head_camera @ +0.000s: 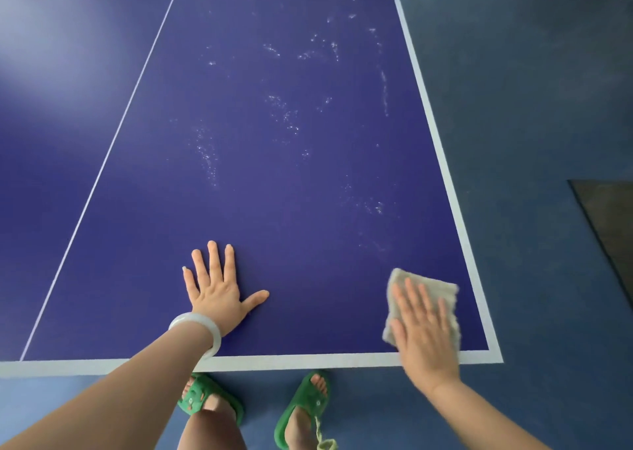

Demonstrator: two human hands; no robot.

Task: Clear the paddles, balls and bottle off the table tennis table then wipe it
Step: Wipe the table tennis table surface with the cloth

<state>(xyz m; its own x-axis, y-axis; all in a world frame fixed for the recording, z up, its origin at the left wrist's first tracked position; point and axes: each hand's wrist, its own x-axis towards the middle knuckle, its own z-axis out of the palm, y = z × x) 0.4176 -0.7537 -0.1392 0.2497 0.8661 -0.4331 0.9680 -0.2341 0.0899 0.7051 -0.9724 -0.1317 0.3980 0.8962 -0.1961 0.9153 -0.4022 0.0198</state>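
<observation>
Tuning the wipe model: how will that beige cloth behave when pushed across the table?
Probably floppy: the cloth lies flat, edges uneven, under the right hand. It looks thin and is likely light, so it may bunch rather than slide unless the flat palm presses firmly.

The dark blue table tennis table (308, 209), edged in white bands with a thin white centre line, lies flat. Its top is flecked with whitish smears from the middle out toward 1 o'clock. At 4 o'clock, just inside the near corner, a pale beige rectangular cloth (445, 286) lies spread on the top, blurred, under the flat right hand (424, 333).
</observation>
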